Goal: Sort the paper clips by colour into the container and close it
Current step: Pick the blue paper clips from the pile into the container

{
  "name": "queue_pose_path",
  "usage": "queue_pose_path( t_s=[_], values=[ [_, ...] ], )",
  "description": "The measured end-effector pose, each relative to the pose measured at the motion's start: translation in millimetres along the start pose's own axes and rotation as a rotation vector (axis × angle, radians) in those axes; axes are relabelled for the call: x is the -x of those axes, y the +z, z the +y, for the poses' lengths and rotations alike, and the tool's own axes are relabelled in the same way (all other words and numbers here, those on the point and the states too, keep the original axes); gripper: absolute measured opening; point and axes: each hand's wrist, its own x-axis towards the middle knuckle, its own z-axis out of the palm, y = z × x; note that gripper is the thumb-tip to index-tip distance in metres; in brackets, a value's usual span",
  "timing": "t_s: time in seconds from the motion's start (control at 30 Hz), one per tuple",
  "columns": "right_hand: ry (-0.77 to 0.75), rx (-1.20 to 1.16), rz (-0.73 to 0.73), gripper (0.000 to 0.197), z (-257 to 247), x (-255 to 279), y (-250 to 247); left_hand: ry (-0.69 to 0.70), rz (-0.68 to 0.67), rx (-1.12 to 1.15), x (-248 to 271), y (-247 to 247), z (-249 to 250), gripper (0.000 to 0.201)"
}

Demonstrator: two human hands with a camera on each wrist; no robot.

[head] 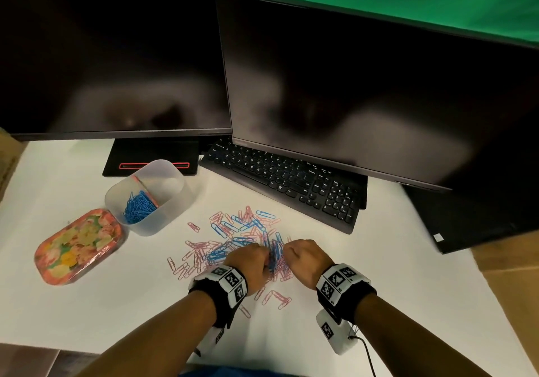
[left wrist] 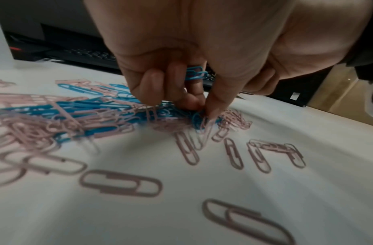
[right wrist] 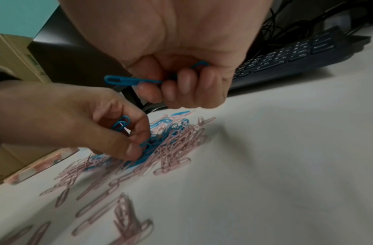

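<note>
A mixed pile of pink and blue paper clips [head: 233, 239] lies on the white table. My left hand [head: 248, 260] holds blue clips [left wrist: 195, 73] in its curled fingers while its thumb and forefinger pinch another blue clip [left wrist: 199, 119] in the pile. Just to the right, my right hand [head: 303, 255] grips blue paper clips [right wrist: 126, 81] in a closed fist above the pile. The translucent divided container [head: 172, 201] stands at the back left, with blue clips [head: 140, 207] in its near compartment. Its floral lid [head: 77, 245] lies beside it.
A black keyboard [head: 288, 181] lies behind the pile, under the right of two dark monitors [head: 364, 91]. The left monitor's stand [head: 151, 158] sits behind the container. Loose pink clips [left wrist: 120, 184] are scattered toward the table's near edge.
</note>
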Motion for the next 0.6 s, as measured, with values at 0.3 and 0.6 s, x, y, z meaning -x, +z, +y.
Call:
queue_pose_path(
  t_s=[0.3,0.6],
  values=[
    [0.217,-0.443,0.036,0.027,5,-2,-1,-0.122,0.113,0.405,3,-13,-5,0.014],
    [0.089,-0.352,0.048,0.032,0,-5,-5,-0.246,0.030,1.015,1,-25,-2,0.028]
  ],
)
